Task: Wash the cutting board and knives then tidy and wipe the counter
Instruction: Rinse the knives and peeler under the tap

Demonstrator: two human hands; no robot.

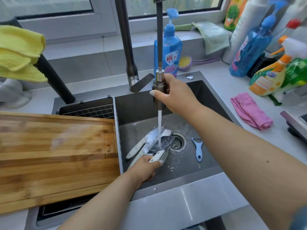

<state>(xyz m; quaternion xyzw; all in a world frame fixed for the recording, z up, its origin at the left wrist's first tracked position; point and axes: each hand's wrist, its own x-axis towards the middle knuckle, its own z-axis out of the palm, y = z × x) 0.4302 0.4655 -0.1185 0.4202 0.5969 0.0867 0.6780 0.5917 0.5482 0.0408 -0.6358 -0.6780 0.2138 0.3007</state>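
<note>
Several white-handled knives [150, 140] lie fanned in the dark sink [204, 100], blades toward the drain [178, 141]. My left hand [146, 168] grips the handles of the nearest knives low in the basin. My right hand [176, 95] holds the pull-out faucet sprayer head [159, 90] above them, and a stream of water falls onto the blades. The wooden cutting board [56, 153] rests across the sink's left part, over a wire rack [93, 110].
A blue peeler [197, 148] lies in the sink right of the drain. A pink cloth [250, 110] and spray bottles [269, 75] sit on the right counter. A blue soap bottle [169, 50] stands behind the faucet. Yellow cloths [18, 52] hang at left.
</note>
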